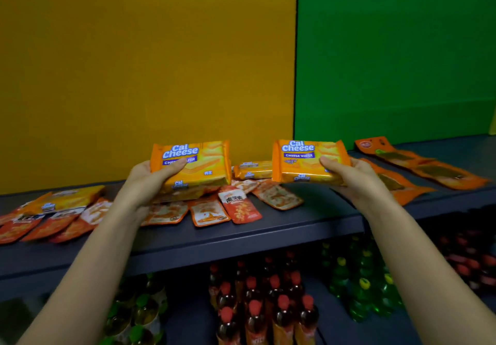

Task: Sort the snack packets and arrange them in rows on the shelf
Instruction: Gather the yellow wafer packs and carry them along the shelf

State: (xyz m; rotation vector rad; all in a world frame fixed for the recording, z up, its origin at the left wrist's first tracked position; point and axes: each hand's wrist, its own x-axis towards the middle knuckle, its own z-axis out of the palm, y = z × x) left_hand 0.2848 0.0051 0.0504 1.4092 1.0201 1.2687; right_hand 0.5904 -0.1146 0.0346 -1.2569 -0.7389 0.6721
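Thumbs clamp down on both fronts: left hand (150, 181) grips an orange foil Cal Cheese wafer packet (198, 167), and right hand (351, 178) grips a second matching wafer packet (308, 161). Both are held up side by side over the dark grey shelf (268, 234). Small orange sachets (209, 212) lie scattered beneath, long orange strip packs (418, 167) lie to the right, and red-capped bottles (268, 304) stand below.
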